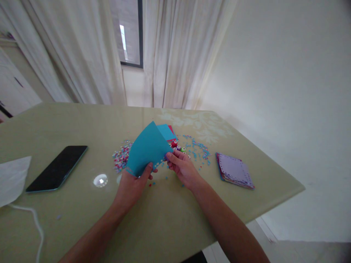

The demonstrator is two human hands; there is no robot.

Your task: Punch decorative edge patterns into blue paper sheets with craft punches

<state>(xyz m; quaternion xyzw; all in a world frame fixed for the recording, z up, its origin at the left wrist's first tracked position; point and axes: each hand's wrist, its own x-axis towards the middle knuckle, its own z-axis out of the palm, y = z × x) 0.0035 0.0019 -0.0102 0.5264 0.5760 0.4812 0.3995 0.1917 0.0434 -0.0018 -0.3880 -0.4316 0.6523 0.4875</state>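
Observation:
A sheet of blue paper [149, 148] is held up, slightly curved, above the table. My left hand [135, 180] is closed on its lower left edge, thumb on the near face. Small cut-outs line the lower edge. At the right corner of the sheet, my right hand [182, 166] is closed on what looks like a small purple craft punch [165, 157], mostly hidden by the fingers. Behind the hands stand several small red, purple and green punches [175, 145], partly covered. More blue and red paper squares [166, 132] lie beyond them.
Paper confetti [120, 157] is heaped at left, with loose blue bits [201, 148] scattered at right. A stack of purple cards with punched borders [235, 170] lies on the right. At left are a black tablet [59, 168], white paper [13, 179] and a white cable [37, 223].

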